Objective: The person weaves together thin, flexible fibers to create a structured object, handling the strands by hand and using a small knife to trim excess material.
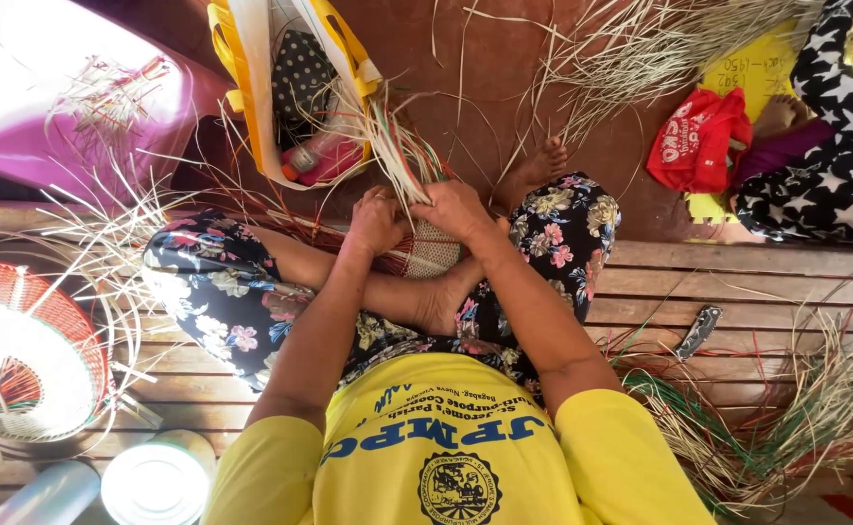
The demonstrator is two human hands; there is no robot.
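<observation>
woven piece (pixel 433 251) half hidden by hands, red basket (pixel 28 340) cropped

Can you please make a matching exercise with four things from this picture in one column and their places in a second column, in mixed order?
Things:
1. small woven piece
2. folding knife
3. red woven basket
4. yellow bag

Places:
A. far left of the wooden floor, partly in glare
B. under the left hand and the right hand, on the lap
C. on the planks to the person's right, beside loose strips
D. ahead of the knees, standing open

Pairs: 1-B, 2-C, 3-A, 4-D
</observation>
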